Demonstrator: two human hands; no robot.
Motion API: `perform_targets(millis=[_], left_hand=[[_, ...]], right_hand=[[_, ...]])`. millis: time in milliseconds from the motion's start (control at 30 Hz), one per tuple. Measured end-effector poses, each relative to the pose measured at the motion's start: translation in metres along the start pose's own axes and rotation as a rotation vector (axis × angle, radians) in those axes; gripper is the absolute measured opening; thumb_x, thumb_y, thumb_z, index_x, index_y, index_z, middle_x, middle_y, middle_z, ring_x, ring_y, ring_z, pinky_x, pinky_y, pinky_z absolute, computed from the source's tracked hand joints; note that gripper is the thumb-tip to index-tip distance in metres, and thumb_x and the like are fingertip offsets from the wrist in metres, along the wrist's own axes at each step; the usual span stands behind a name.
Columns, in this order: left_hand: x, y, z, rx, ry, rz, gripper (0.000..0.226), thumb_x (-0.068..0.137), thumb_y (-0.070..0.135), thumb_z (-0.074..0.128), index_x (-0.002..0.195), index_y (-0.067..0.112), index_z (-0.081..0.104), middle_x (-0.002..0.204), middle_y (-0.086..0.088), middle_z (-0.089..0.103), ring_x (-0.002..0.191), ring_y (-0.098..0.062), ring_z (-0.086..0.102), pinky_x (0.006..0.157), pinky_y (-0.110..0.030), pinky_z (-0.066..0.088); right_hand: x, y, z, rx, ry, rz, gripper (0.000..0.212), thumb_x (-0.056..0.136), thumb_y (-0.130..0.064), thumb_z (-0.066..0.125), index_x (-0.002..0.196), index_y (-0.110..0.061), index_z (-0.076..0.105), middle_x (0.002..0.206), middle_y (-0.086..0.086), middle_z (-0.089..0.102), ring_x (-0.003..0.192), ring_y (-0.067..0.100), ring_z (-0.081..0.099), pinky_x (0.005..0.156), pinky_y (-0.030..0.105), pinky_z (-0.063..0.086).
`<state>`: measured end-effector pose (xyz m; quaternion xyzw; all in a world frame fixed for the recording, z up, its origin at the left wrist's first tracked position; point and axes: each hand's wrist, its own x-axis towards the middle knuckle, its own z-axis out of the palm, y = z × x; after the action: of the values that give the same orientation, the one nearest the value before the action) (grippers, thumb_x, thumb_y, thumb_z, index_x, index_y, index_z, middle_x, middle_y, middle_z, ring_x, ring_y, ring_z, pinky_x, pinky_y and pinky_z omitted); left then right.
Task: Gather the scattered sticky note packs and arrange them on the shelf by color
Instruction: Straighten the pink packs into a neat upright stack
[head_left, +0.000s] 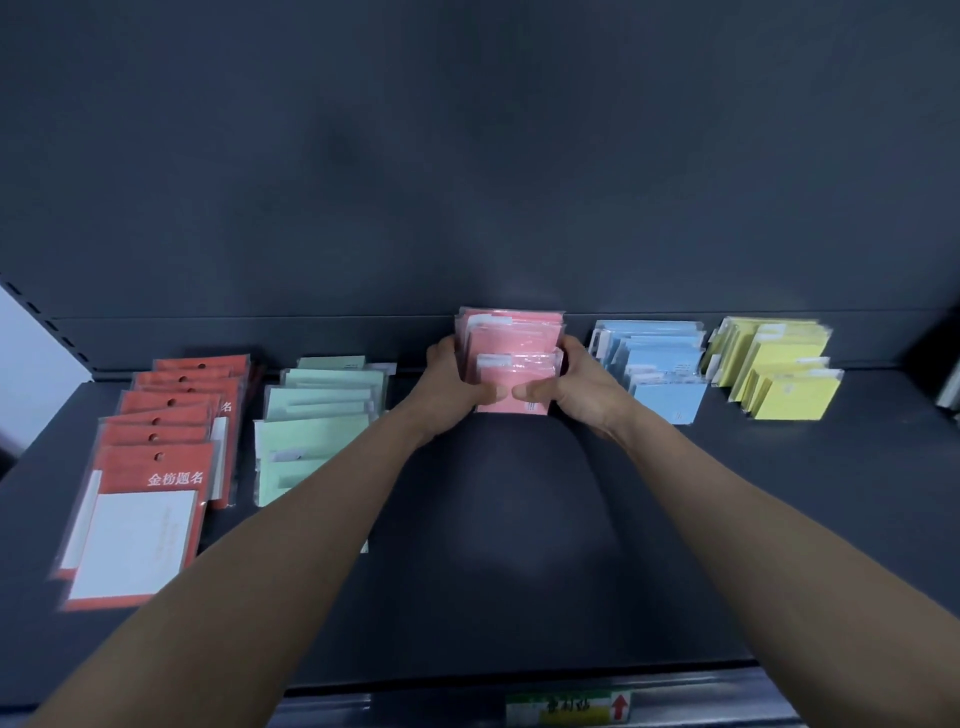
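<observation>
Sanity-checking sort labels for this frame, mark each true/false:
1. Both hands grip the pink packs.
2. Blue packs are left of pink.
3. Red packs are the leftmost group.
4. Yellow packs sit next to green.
1. The left hand and right hand both grip the pink packs. True.
2. Blue packs are left of pink. False: the blue packs lie right of pink, between pink and the yellow packs.
3. The red packs are the leftmost group on the shelf. True.
4. Yellow packs sit next to green. False: the green packs lie beside red; yellow is the far-right group.
</observation>
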<state>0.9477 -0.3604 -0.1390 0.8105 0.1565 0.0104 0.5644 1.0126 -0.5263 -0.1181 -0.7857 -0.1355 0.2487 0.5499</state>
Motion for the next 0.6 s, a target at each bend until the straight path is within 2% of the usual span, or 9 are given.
perform_targets(millis=[100, 167, 233, 333, 433, 467, 533, 600], left_hand=[[0.000, 0.003, -0.003, -0.038, -0.045, -0.054, 0.084, 0.055, 0.037, 0.077, 0.130, 0.021, 0.043, 0.130, -0.002, 0.049, 0.117, -0.016, 0.052, 0.104, -0.038, 0.042], [0.001, 0.001, 0.000, 0.040, -0.085, -0.080, 0.090, 0.051, 0.040, 0.076, 0.132, 0.024, 0.041, 0.133, -0.003, 0.046, 0.121, -0.018, 0.047, 0.107, -0.041, 0.039], [-0.004, 0.003, 0.004, 0.074, -0.098, -0.101, 0.103, 0.057, 0.039, 0.077, 0.144, 0.022, 0.025, 0.142, -0.004, 0.034, 0.128, -0.019, 0.039, 0.111, -0.039, 0.032], [-0.008, 0.006, 0.009, 0.062, -0.075, -0.114, 0.112, 0.074, 0.028, 0.075, 0.150, 0.016, -0.007, 0.152, -0.006, 0.014, 0.139, -0.020, 0.020, 0.113, -0.032, 0.022], [-0.007, 0.003, 0.013, 0.062, -0.057, -0.106, 0.112, 0.079, 0.027, 0.073, 0.148, 0.014, -0.015, 0.156, -0.007, 0.005, 0.142, -0.020, 0.015, 0.115, -0.035, 0.021], [-0.008, 0.003, 0.014, 0.070, -0.056, -0.106, 0.113, 0.079, 0.029, 0.072, 0.148, 0.014, -0.016, 0.156, -0.006, 0.003, 0.143, -0.021, 0.014, 0.116, -0.036, 0.020], [-0.010, 0.003, 0.014, 0.085, -0.061, -0.113, 0.114, 0.080, 0.030, 0.072, 0.147, 0.013, -0.019, 0.157, -0.006, -0.003, 0.144, -0.020, 0.009, 0.117, -0.035, 0.017], [-0.013, 0.004, 0.014, 0.087, -0.068, -0.114, 0.117, 0.079, 0.029, 0.072, 0.145, 0.012, -0.022, 0.158, -0.005, -0.008, 0.145, -0.020, 0.004, 0.117, -0.036, 0.014]], right_hand=[[0.000, -0.005, -0.008, -0.046, -0.009, -0.016, 0.057, 0.074, -0.004, 0.076, 0.122, -0.016, 0.046, 0.106, -0.005, 0.066, 0.094, 0.007, 0.063, 0.077, 0.016, 0.048], [0.000, -0.004, -0.008, -0.136, -0.062, -0.007, 0.068, 0.071, -0.004, 0.078, 0.129, -0.014, 0.044, 0.113, -0.001, 0.066, 0.103, 0.012, 0.063, 0.083, 0.020, 0.049], [-0.003, 0.001, -0.006, -0.152, -0.100, 0.024, 0.076, 0.072, 0.000, 0.076, 0.135, -0.016, 0.037, 0.120, 0.001, 0.063, 0.109, 0.015, 0.060, 0.087, 0.022, 0.048], [-0.006, 0.005, -0.004, -0.120, -0.120, 0.031, 0.078, 0.075, 0.005, 0.073, 0.136, -0.018, 0.031, 0.121, 0.002, 0.062, 0.105, 0.012, 0.060, 0.081, 0.016, 0.047], [-0.009, 0.003, -0.004, -0.117, -0.111, 0.036, 0.077, 0.076, 0.007, 0.071, 0.136, -0.016, 0.027, 0.118, 0.000, 0.061, 0.094, 0.003, 0.059, 0.067, 0.007, 0.047], [-0.011, 0.002, -0.004, -0.125, -0.101, 0.041, 0.083, 0.076, 0.006, 0.071, 0.141, -0.012, 0.022, 0.116, -0.003, 0.060, 0.094, 0.005, 0.059, 0.071, 0.007, 0.048], [-0.012, 0.004, -0.004, -0.133, -0.082, 0.057, 0.099, 0.076, 0.006, 0.072, 0.148, -0.007, 0.007, 0.117, -0.005, 0.058, 0.103, 0.012, 0.057, 0.088, 0.018, 0.046], [-0.015, 0.004, -0.004, -0.134, -0.081, 0.062, 0.105, 0.075, 0.006, 0.073, 0.150, -0.007, 0.000, 0.122, -0.003, 0.056, 0.108, 0.014, 0.055, 0.094, 0.024, 0.043]])
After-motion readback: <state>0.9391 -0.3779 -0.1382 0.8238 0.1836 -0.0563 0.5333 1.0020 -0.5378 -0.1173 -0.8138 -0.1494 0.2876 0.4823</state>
